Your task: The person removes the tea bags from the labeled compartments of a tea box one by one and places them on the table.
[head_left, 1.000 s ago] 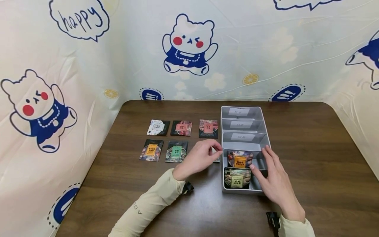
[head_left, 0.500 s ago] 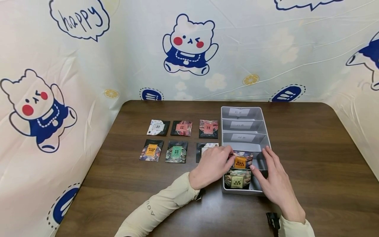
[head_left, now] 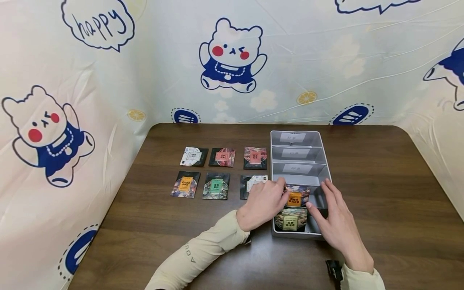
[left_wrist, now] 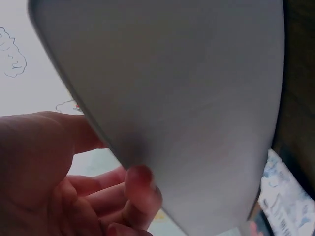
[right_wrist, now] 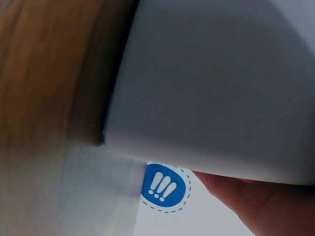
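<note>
A grey divided box (head_left: 295,234) stands on the table. My left hand (head_left: 262,203) reaches over its left rim, thumb and index finger pinching the upper left corner of an orange-labelled tea sachet (head_left: 301,194) in the second compartment from the front. In the left wrist view the other fingers (left_wrist: 142,191) curl outside the box wall (left_wrist: 197,98). My right hand (head_left: 340,227) rests along the right rim, fingers spread, thumb tip at the sachet's right edge. A yellow-green-labelled sachet (head_left: 290,220) leans in the front compartment.
Left of the box, several tea sachets lie in two rows, among them a green-labelled one (head_left: 216,186), a red-labelled one (head_left: 255,157) and a white-labelled one (head_left: 250,183) partly behind my left hand. The box's three rear compartments have paper labels (head_left: 295,153). A printed curtain (head_left: 311,60) hangs behind the table (head_left: 391,181).
My left hand has moved right, from beside the box's left wall to over its rim, at the orange-labelled sachet. The white-labelled sachet shows more. My right hand stays put.
</note>
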`<state>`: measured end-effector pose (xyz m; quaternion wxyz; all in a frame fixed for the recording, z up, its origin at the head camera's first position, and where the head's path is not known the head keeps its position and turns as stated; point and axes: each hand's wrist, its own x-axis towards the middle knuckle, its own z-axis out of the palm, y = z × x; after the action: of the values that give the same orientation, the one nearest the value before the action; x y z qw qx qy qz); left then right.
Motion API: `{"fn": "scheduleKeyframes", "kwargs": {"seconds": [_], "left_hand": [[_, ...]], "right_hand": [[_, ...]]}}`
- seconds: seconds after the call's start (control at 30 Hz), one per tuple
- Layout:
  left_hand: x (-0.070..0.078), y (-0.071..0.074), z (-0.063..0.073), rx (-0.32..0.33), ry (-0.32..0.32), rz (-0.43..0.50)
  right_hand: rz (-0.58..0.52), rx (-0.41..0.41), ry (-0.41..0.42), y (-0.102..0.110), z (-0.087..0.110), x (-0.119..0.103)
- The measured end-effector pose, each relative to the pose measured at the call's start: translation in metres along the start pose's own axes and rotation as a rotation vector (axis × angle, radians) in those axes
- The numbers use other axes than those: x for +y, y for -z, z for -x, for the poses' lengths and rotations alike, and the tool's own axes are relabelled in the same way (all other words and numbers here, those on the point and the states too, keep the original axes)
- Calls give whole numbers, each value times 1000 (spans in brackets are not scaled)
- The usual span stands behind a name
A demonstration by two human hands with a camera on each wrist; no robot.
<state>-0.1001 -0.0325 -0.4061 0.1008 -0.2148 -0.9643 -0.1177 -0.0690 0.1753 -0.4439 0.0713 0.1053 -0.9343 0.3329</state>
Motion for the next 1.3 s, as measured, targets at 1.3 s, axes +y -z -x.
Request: {"fn": "scheduleKeyframes", "kwargs": {"seconds": [1.3], "left_hand": [[-17,-12,-11,-273,46,407]], "right_hand": [[3,-24,-16,2,0,0]]}}
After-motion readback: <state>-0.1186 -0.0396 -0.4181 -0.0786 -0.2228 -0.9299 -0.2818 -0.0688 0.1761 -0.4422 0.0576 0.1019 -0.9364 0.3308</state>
